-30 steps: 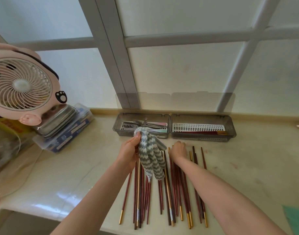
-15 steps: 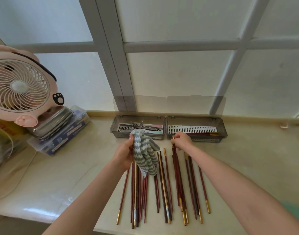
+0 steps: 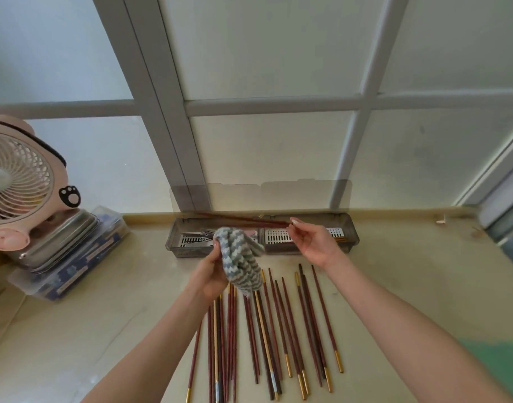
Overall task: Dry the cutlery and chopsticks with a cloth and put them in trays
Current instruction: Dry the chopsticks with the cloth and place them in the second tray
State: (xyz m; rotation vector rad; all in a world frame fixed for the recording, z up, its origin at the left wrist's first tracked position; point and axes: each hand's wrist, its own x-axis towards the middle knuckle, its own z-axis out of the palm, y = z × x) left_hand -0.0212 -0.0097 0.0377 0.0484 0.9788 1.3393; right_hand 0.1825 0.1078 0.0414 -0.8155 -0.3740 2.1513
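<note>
Two thin dark red wooden chopsticks [image 3: 243, 220] are up in the air, lying sideways just over the clear grey plastic trays [image 3: 353, 234]. The right hand [image 3: 316, 242] pinches one end of them. The left hand [image 3: 210, 274] grips the grey and white zigzag cloth [image 3: 239, 257], near the sticks but not touching them. This looks like the drying step. Next, the sticks need to slide into the cloth for a rub. More red chopsticks with gold tips [image 3: 278, 330] lie on the pale counter [image 3: 409, 271].

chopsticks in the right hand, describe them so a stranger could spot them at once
Below the big window, two grey trays sit against the wall on the counter. Just above them the right hand pinches dark red chopsticks. Only these are lifted and lie sideways; the other chopsticks lie flat on the counter.
</note>
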